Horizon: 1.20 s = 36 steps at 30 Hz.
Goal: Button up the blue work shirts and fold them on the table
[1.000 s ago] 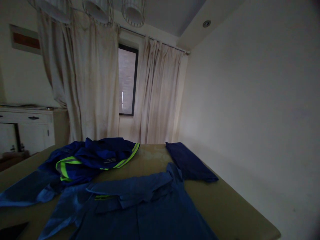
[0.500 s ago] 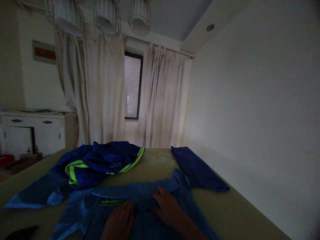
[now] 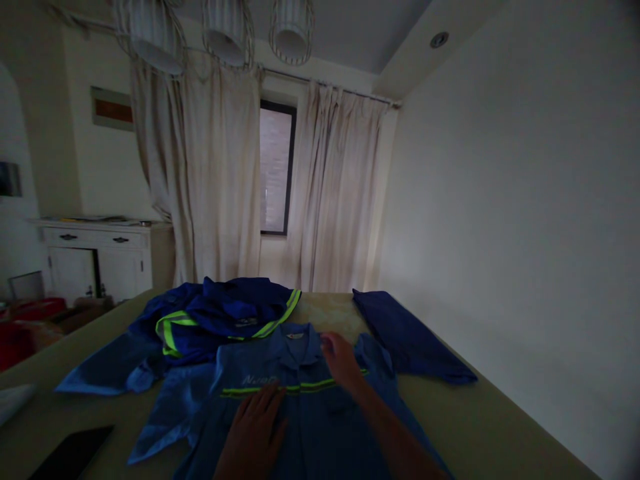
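Observation:
A blue work shirt (image 3: pixel 305 413) with a neon yellow stripe across the chest lies spread face up on the olive table (image 3: pixel 480 427). My left hand (image 3: pixel 255 430) rests flat on its front, fingers stretched out just below the stripe. Further up, my right hand (image 3: pixel 340 357) lies near the collar and right shoulder, its fingers extended on the cloth. Neither hand holds anything.
A heap of blue garments with neon stripes (image 3: pixel 220 320) sits behind the shirt at the left. A folded dark blue cloth (image 3: pixel 405 333) lies at the back right. A dark flat phone (image 3: pixel 70 453) lies at the near left. A white cabinet (image 3: pixel 95 253), curtains and a window stand beyond.
The shirt's folded-over top has been opened out, so collar, lettering and chest stripe now show. My right hand moved up toward the collar. The view swung slightly left.

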### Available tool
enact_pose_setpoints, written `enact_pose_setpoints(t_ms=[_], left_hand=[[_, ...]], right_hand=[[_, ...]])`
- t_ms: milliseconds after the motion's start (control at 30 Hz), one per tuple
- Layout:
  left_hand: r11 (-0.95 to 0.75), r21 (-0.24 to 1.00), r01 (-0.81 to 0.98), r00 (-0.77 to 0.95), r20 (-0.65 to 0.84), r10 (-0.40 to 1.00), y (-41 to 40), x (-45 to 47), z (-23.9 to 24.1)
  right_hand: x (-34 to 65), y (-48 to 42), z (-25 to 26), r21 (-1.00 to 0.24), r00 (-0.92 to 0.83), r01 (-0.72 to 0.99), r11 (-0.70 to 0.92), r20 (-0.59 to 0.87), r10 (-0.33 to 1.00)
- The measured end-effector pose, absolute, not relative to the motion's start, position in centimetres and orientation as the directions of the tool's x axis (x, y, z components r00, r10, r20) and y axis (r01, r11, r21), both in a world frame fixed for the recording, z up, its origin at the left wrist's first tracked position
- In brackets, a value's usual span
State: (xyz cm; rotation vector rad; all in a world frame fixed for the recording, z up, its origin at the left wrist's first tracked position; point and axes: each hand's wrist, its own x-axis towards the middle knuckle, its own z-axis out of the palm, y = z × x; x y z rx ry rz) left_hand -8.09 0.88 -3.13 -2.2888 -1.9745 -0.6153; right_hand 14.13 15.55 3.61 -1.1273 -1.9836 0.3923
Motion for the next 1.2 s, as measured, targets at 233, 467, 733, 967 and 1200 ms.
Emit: enact_pose_setpoints(t_ms=[233, 467, 733, 967, 1200], left_hand=[[-0.185, 0.186, 0.965, 0.153, 0.172, 0.973, 1.0, -8.3, -4.1], [-0.123, 0.184, 0.975, 0.127, -0.007, 0.992, 0.8, -8.1, -2.7], [0.049, 0.067, 0.997, -0.056, 0.107, 0.993, 2.2, -3.4, 0.7], [-0.037, 0.171, 0.985, -0.012, 0.279, 0.960, 4.9, -1.8, -1.8], [-0.111, 0.199, 0.974, 0.075, 0.181, 0.981, 5.2, -3.5, -3.1]], right_hand=[[13.0, 10.6, 1.3, -0.418, -0.297, 0.825, 0.380, 0.252, 0.921], [9.9, 9.9, -1.2, -0.411, -0.234, 0.830, 0.376, 0.355, 0.905], [12.5, 12.4, -3.2, -0.674, -0.153, 0.625, 0.395, 0.390, 0.908], [14.2, 13.6, -3.7, -0.761, 0.000, 0.457, 0.461, 0.518, 0.855], [14.2, 12.0, -0.7, -0.755, -0.037, 0.538, 0.376, 0.425, 0.905]])
